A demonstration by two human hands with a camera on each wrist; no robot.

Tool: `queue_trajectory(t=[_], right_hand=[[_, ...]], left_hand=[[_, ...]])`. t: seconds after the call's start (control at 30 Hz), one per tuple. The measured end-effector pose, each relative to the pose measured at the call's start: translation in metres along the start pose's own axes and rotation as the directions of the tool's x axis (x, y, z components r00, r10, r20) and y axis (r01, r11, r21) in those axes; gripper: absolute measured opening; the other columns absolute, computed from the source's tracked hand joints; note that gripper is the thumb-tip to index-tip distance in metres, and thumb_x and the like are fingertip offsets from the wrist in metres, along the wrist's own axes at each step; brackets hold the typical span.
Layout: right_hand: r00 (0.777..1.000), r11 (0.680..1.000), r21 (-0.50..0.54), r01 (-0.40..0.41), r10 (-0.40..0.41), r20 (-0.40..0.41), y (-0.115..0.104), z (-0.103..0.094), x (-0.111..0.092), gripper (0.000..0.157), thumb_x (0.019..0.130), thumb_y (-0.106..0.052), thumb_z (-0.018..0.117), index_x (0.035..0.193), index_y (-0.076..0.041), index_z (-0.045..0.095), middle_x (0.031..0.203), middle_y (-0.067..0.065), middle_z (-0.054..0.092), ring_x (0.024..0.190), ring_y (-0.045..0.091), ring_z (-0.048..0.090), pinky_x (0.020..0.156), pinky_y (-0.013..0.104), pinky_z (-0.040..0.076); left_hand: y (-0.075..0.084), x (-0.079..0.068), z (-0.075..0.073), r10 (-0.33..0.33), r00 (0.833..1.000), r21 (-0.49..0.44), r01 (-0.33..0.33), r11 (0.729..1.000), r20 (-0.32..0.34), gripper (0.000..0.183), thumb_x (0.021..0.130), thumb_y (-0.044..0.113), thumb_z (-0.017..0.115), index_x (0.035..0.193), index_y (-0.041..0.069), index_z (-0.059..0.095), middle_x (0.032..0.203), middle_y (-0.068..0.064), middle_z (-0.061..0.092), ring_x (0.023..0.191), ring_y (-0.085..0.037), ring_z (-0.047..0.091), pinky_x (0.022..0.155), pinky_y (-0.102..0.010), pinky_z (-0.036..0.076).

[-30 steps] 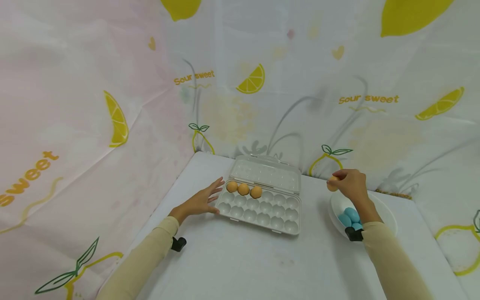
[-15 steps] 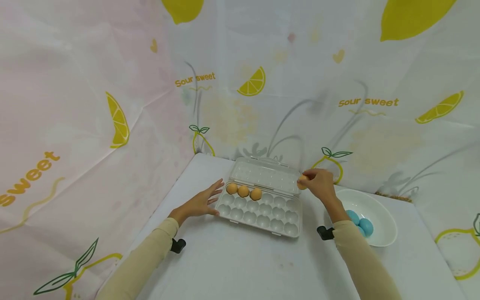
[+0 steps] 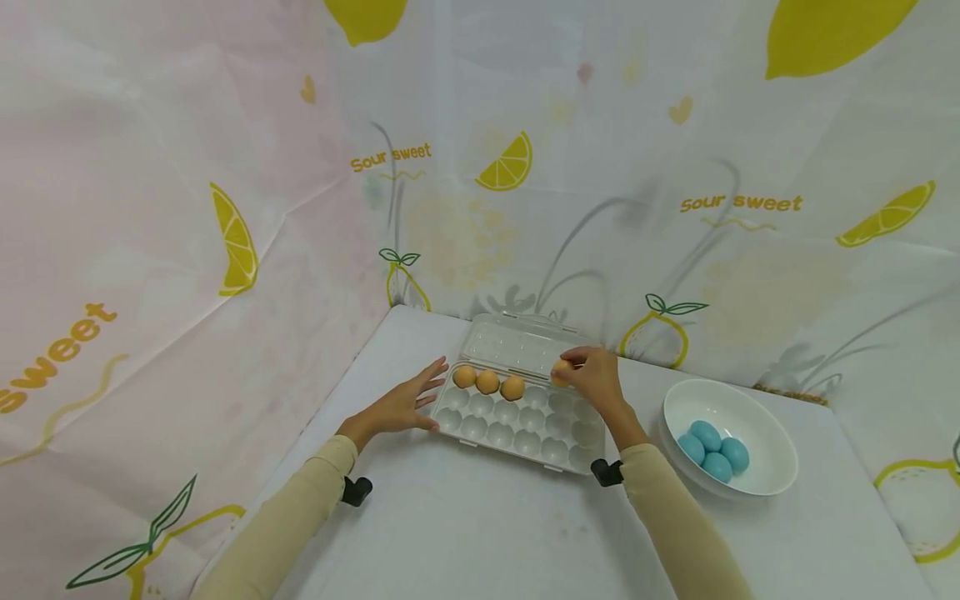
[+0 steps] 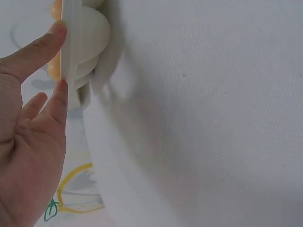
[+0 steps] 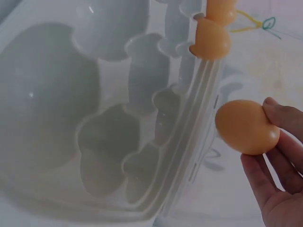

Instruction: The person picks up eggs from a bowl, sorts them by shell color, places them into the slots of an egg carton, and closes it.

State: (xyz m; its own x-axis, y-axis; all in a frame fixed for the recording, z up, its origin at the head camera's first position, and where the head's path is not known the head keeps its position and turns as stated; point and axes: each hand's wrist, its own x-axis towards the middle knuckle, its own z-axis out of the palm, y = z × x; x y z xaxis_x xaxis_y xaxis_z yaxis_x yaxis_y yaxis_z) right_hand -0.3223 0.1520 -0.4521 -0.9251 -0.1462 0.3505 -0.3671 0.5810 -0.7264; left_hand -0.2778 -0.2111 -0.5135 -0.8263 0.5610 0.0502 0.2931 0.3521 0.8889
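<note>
My right hand (image 3: 600, 379) pinches an orange egg (image 5: 247, 126) between thumb and fingertips, above the back right part of a white egg tray (image 3: 517, 429). Three orange eggs (image 3: 487, 382) sit side by side in the tray's back row, from the left end. Its clear lid (image 3: 510, 343) is folded back behind it. At the tray's left end, my left hand (image 3: 393, 408) has its fingers spread. Thumb and a fingertip touch the tray's rim (image 4: 71, 47) in the left wrist view.
A white bowl (image 3: 753, 417) stands right of the tray, holding several blue eggs (image 3: 716, 467). Both stand on a white-covered table (image 3: 465, 517). Lemon-printed cloth walls (image 3: 600, 167) rise behind and on the left.
My right hand has carried the orange egg leftward from above the bowl to above the tray. The bowl is now uncovered by the arm. My left hand stays put.
</note>
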Motion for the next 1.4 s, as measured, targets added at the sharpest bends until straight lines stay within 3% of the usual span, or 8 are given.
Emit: queue_trajectory(t=[0.27,0.47,0.87,1.1,1.4], right_hand=[[0.999,0.999,0.041,-0.011,0.009,0.034,0.000,0.022,-0.002,0.024,0.070,-0.003,0.084,0.091,0.004,0.075,0.084,0.014,0.073,0.078,0.030,0.070,0.068,0.037,0.061],[0.998,1.000,0.014,-0.021,0.020,0.063,0.001,0.032,-0.004,0.019,0.072,-0.005,0.082,0.089,0.002,0.076,0.084,0.012,0.073,0.079,0.028,0.070,0.067,0.035,0.060],[0.989,0.995,-0.068,-0.074,0.082,0.125,0.001,0.041,-0.007,0.015,0.072,-0.006,0.081,0.086,-0.003,0.075,0.082,0.006,0.072,0.078,0.022,0.067,0.065,0.031,0.058],[0.988,0.994,-0.083,-0.072,0.083,0.130,0.001,0.044,-0.009,0.013,0.074,-0.007,0.084,0.080,-0.002,0.074,0.075,0.004,0.070,0.074,0.021,0.065,0.064,0.032,0.057],[0.994,0.997,-0.063,-0.040,0.047,0.102,0.000,0.043,-0.012,0.007,0.077,-0.004,0.080,0.080,-0.001,0.074,0.077,0.007,0.071,0.077,0.025,0.069,0.066,0.034,0.059]], left_hand=[[0.000,0.000,0.000,0.001,1.000,0.001,-0.001,1.000,0.002,0.125,0.072,-0.004,0.083,0.158,0.025,-0.003,0.163,-0.013,0.008,0.145,-0.033,0.022,0.112,-0.039,0.035],[0.003,0.001,0.000,-0.006,1.000,-0.006,0.006,1.000,-0.001,0.124,0.072,-0.006,0.082,0.158,0.025,-0.002,0.163,-0.012,0.008,0.145,-0.029,0.022,0.112,-0.037,0.035],[0.003,0.002,-0.002,-0.009,1.000,0.005,0.009,1.000,-0.002,0.124,0.072,-0.002,0.083,0.158,0.024,-0.002,0.163,-0.011,0.009,0.145,-0.029,0.023,0.112,-0.037,0.035],[0.003,0.002,-0.002,0.019,1.000,0.004,-0.019,1.000,-0.005,0.123,0.072,-0.004,0.082,0.158,0.022,-0.002,0.162,-0.016,0.008,0.145,-0.033,0.023,0.111,-0.040,0.036],[0.000,0.000,-0.001,-0.023,1.000,-0.007,0.023,1.000,-0.005,0.124,0.072,-0.004,0.082,0.158,0.027,-0.002,0.163,-0.012,0.008,0.145,-0.029,0.023,0.111,-0.036,0.036]])
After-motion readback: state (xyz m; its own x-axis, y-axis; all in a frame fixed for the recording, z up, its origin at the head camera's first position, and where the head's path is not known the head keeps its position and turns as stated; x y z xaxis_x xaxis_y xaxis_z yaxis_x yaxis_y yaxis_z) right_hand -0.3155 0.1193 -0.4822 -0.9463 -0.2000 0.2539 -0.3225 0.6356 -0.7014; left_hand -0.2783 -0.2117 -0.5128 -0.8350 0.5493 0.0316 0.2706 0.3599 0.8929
